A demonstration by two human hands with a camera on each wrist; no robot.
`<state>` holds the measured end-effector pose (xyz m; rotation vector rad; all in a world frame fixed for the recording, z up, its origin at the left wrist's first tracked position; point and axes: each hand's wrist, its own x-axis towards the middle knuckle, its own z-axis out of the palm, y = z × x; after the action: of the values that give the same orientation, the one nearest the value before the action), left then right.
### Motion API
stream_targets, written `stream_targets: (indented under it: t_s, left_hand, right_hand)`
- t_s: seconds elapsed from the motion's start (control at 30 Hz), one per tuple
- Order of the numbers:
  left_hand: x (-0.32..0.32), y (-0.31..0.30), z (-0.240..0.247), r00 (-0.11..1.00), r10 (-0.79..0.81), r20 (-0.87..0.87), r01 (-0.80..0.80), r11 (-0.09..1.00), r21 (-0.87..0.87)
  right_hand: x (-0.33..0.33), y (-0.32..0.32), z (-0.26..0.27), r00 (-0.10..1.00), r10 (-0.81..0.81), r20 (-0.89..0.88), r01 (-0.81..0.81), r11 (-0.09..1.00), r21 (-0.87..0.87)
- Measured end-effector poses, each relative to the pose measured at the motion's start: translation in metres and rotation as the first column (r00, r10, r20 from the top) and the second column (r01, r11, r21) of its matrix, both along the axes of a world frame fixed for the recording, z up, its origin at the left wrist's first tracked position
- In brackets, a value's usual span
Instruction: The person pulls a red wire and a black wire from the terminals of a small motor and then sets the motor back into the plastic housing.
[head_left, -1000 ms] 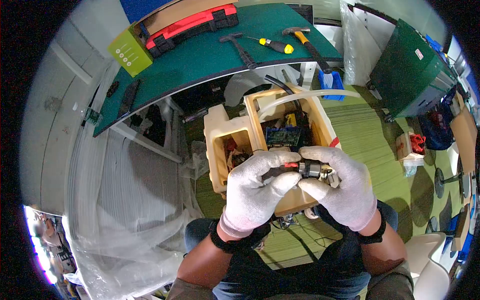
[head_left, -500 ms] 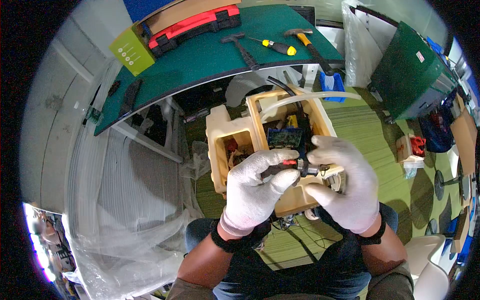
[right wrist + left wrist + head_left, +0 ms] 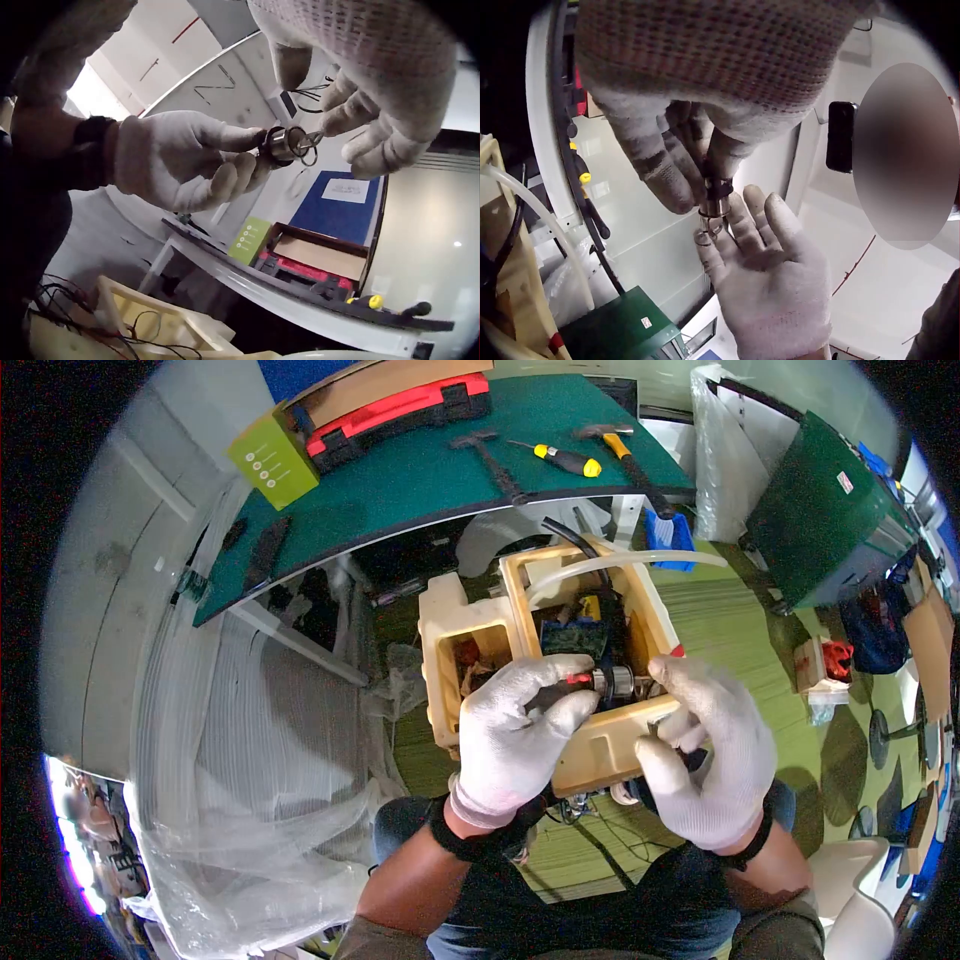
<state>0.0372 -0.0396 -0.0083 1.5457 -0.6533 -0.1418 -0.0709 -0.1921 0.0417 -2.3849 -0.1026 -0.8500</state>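
Note:
My gloved left hand point(image 3: 515, 745) pinches a metal key-switch cylinder point(image 3: 615, 680) between thumb and fingers, above a cream plastic bin point(image 3: 440, 710). A red piece point(image 3: 580, 678) shows at the cylinder's left end by the glove. In the right wrist view, a key point(image 3: 311, 140) with a wire ring point(image 3: 309, 155) sticks out of the cylinder's front. My gloved right hand point(image 3: 715, 750) is just to the right of the cylinder, thumb and index finger spread apart. Its fingertips point(image 3: 334, 120) are close by the key. The left palm hides the cylinder's back part.
Inside the bin lie a circuit board point(image 3: 575, 635) and a black hose point(image 3: 575, 535); a pale tube point(image 3: 650, 557) arches over it. Behind stands a green-topped bench point(image 3: 400, 490) with hammers, a screwdriver point(image 3: 570, 460) and a red-black toolbox point(image 3: 400, 420). A dark green cabinet point(image 3: 830, 520) stands right.
My right hand has let go of the cylinder's key end and drawn away to the right and down, its thumb and index finger spreading. The left hand keeps its hold.

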Motion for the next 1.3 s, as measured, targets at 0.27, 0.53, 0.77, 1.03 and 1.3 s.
stream_targets:
  t_s: [0.27, 0.53, 0.77, 1.03, 1.3]
  left_hand:
    - [-0.001, 0.000, -0.002, 0.975, 0.022, 0.223, -0.028, 0.999, 0.025]
    - [-0.001, -0.001, 0.008, 0.990, 0.122, -0.065, -0.122, 0.992, 0.009]
    - [0.001, 0.000, 0.007, 0.995, 0.098, -0.014, -0.098, 0.995, 0.009]
    - [0.001, 0.000, 0.009, 0.993, 0.098, 0.061, -0.099, 0.995, 0.009]
    - [-0.001, 0.001, 0.005, 0.974, 0.080, 0.213, -0.096, 0.993, 0.062]
  right_hand:
    - [0.009, 0.004, -0.001, 0.982, 0.127, -0.138, -0.116, 0.990, 0.085]
    - [-0.022, -0.031, 0.017, 0.901, 0.423, 0.101, -0.434, 0.882, 0.184]
    - [-0.026, -0.018, 0.005, 0.968, 0.151, 0.200, -0.212, 0.919, 0.331]
    - [-0.020, -0.008, 0.003, 0.995, 0.025, 0.096, -0.049, 0.966, 0.254]
    - [0.012, -0.004, -0.002, 1.000, -0.009, -0.008, 0.008, 0.999, -0.033]
